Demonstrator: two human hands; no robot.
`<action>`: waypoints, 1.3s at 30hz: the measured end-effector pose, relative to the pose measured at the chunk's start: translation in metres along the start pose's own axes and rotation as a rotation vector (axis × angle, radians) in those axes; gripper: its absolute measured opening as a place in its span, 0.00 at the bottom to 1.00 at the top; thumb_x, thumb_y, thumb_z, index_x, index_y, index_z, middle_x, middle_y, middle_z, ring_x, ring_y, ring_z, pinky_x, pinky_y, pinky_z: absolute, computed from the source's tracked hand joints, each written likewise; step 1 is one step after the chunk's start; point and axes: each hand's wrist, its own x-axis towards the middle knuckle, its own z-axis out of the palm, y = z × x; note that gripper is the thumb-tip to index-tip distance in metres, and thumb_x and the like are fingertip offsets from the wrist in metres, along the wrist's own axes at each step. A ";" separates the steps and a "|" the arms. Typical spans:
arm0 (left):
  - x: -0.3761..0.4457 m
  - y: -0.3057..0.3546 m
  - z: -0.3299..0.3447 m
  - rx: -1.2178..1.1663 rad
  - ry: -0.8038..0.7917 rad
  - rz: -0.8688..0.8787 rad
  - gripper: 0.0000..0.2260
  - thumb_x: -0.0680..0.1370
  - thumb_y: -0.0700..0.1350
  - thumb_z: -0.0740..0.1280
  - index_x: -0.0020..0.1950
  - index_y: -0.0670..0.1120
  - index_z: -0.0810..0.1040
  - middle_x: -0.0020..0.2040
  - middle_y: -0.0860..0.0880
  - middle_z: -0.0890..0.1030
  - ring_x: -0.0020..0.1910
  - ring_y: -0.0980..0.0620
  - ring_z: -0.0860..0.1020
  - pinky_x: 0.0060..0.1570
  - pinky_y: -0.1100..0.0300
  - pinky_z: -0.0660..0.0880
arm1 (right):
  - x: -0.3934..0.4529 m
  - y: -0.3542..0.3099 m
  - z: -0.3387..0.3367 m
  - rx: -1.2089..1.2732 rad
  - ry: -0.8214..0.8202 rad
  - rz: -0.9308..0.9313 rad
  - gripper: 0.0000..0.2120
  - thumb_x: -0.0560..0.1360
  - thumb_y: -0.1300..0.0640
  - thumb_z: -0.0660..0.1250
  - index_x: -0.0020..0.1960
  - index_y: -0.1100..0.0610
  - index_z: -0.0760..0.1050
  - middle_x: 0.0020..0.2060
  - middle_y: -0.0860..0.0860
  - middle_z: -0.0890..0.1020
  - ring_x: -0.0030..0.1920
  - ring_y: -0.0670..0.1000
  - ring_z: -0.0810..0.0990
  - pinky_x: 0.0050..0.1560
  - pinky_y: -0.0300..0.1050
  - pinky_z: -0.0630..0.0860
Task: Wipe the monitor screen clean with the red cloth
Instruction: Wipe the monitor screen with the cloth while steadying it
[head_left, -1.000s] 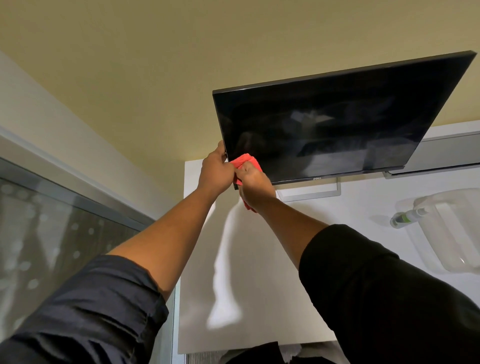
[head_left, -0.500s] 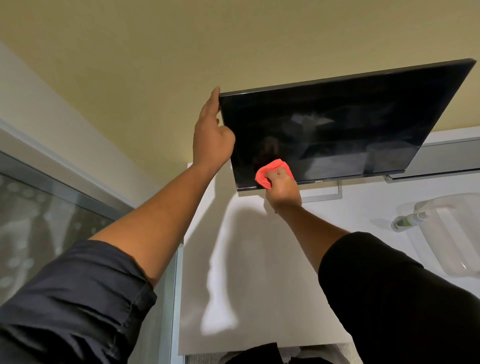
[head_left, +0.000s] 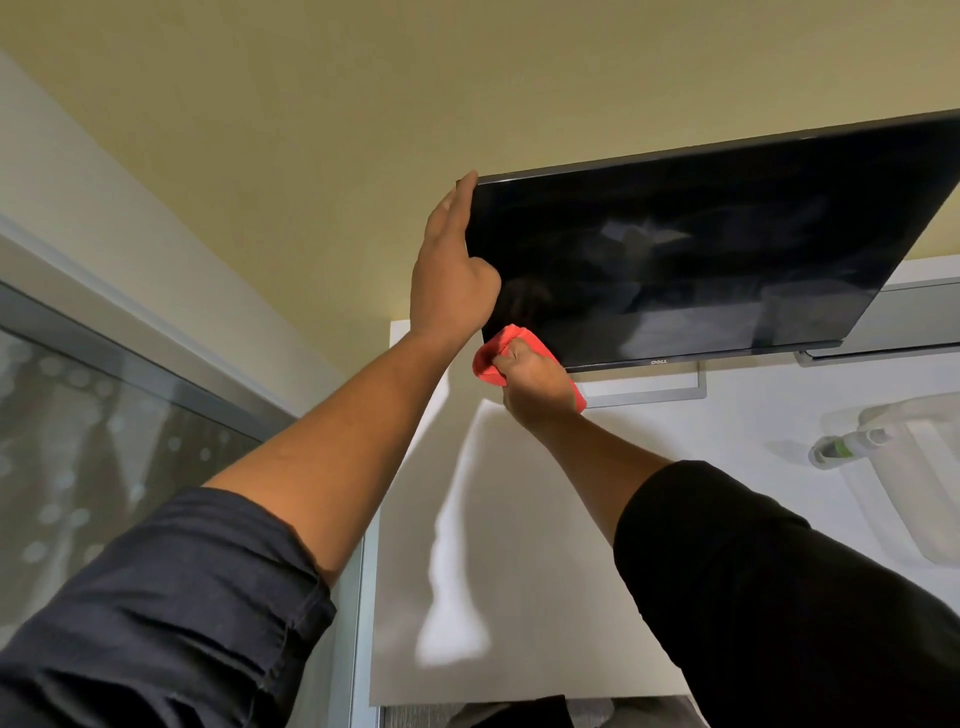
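A black monitor (head_left: 701, 260) stands at the back of a white desk (head_left: 519, 519), its dark screen reflecting the room. My left hand (head_left: 447, 270) clasps the monitor's left edge, fingers stretched up toward the top corner and thumb on the front. My right hand (head_left: 535, 379) is closed around a bunched red cloth (head_left: 493, 356), pressed against the screen's lower left corner. Part of the cloth pokes out on both sides of the fist.
A clear plastic container (head_left: 914, 467) sits at the right on the desk, with a green-and-white bottle (head_left: 847, 447) lying beside it. A grey glass partition (head_left: 104, 441) runs along the left. A grey bar (head_left: 909, 332) lies behind the monitor's right side.
My left hand went from the lower left corner up along the monitor's left edge and now grips it. My right hand swept the cloth right along the bottom, then back to the corner.
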 end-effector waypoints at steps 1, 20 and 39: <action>-0.001 -0.001 0.000 0.003 -0.002 -0.001 0.39 0.70 0.31 0.56 0.80 0.55 0.59 0.76 0.51 0.66 0.71 0.53 0.70 0.56 0.67 0.71 | -0.002 0.003 0.000 0.025 0.013 0.039 0.15 0.82 0.55 0.54 0.64 0.55 0.73 0.55 0.55 0.79 0.54 0.58 0.78 0.55 0.52 0.75; -0.007 0.010 0.001 0.046 0.012 -0.052 0.38 0.73 0.32 0.58 0.80 0.56 0.57 0.76 0.52 0.66 0.63 0.54 0.75 0.41 0.80 0.62 | 0.003 0.003 0.007 -0.152 -0.003 -0.091 0.17 0.80 0.65 0.52 0.58 0.54 0.77 0.45 0.38 0.72 0.42 0.39 0.71 0.43 0.31 0.66; -0.007 0.011 0.004 0.022 0.062 -0.068 0.38 0.71 0.32 0.56 0.79 0.56 0.60 0.72 0.52 0.69 0.60 0.54 0.75 0.48 0.67 0.69 | -0.027 0.057 0.003 -0.508 0.119 0.078 0.23 0.56 0.70 0.78 0.51 0.63 0.84 0.46 0.62 0.84 0.32 0.58 0.80 0.22 0.40 0.71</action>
